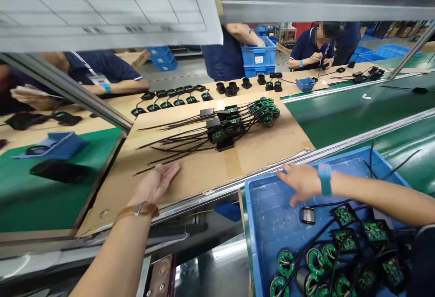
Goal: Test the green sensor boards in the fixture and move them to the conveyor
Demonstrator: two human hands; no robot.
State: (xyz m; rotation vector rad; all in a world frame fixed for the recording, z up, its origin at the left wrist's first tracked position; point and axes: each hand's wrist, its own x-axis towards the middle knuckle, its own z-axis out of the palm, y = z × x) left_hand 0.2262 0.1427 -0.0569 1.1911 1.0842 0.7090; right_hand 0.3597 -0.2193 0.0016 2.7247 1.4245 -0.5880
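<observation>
My left hand (159, 181), wearing a brown-strapped watch, is open with its fingers stretched on or just above a cardboard sheet (204, 174), beside the loose ends of black cables. These cables run to a pile of circuit-board assemblies (226, 129), with round green boards (268, 107) at their far ends. On the right, my right hand (302, 181), with a blue wristband, is open over the near-left part of a blue plastic bin (249, 224). Nothing shows in either hand. Below the right hand lies a silver metal cylinder (308, 215); more wired boards (345, 215) fill the bin's lower part.
A metal post (84, 93) slants at the left, near a small blue tray (54, 145) and a blurred black object (59, 170). Behind the cardboard, black housings (231, 88) line a bench where other people work. A green conveyor belt (340, 102) runs rightward. A paper sheet (102, 7) hangs overhead.
</observation>
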